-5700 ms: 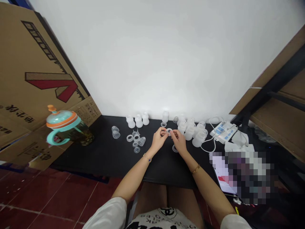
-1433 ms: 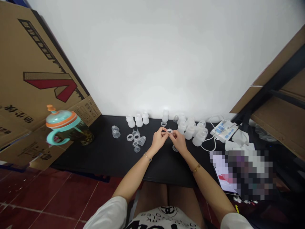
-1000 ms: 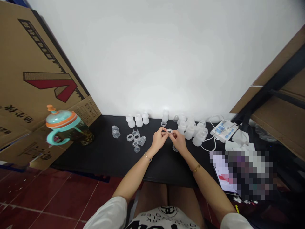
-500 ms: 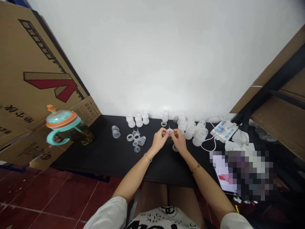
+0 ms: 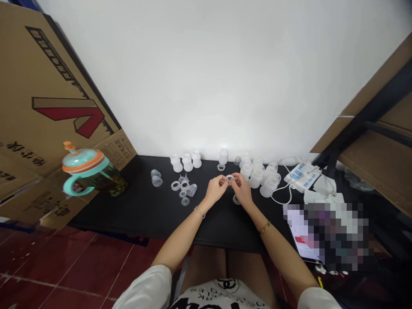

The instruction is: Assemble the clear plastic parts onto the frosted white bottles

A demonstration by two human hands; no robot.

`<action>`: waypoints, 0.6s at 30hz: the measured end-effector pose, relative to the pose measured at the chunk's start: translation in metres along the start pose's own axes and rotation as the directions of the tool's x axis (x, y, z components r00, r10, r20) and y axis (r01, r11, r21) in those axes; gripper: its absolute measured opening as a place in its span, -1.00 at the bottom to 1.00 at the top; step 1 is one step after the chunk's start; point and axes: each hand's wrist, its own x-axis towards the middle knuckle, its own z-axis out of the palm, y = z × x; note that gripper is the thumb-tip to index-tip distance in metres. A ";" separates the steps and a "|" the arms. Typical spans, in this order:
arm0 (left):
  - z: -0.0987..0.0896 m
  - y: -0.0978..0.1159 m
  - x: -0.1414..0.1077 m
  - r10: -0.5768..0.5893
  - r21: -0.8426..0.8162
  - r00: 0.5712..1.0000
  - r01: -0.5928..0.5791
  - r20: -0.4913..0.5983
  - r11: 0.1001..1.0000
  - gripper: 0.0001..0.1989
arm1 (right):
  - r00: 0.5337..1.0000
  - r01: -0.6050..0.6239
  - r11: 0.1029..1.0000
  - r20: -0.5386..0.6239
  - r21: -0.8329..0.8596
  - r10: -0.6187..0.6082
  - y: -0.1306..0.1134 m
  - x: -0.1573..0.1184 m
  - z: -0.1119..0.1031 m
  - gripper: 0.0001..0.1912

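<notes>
Clear silicone ring (image 5: pixel 229 178) between left hand (image 5: pixel 215 190) and right hand (image 5: pixel 241 190), over the middle of a black table (image 5: pixel 144 210). Ring's opening tilted up toward the head camera; long axis of its oval outline roughly level, running left to right. Fingers of both hands closed on the ring's rim, pinching it from either side. Both forearms angled inward from the lower corners of view, wrists low, hands close together, almost touching. Second ring (image 5: pixel 236 200) on the table, just under the right hand. Left of the hands: smaller rings (image 5: pixel 175 186) and clear cups (image 5: pixel 156 181). Beyond and right of the hands: upright frosted bottles (image 5: pixel 257 177). Far right: white power strip (image 5: pixel 302 177) with white cable (image 5: pixel 280 199). Far left: teal-and-orange lidded mug (image 5: pixel 84 161) at the table's edge, before a cardboard box (image 5: pixel 58 98).
</notes>
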 end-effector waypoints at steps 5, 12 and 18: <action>-0.001 0.000 0.001 -0.014 -0.013 1.000 0.013 -0.019 1.000 -0.81 | 1.000 0.015 0.999 0.015 -0.042 -0.014 -0.002 0.000 -0.001 -0.68; -0.001 0.001 0.001 -0.023 -0.008 1.000 0.023 -0.017 1.000 -0.79 | 0.999 0.042 0.997 0.010 -0.057 -0.041 0.002 0.002 0.001 -0.68; -0.002 0.004 -0.001 -0.026 0.035 0.999 0.027 -0.021 0.999 -0.78 | 0.999 0.045 0.997 0.008 -0.065 -0.045 0.000 0.002 0.001 -0.67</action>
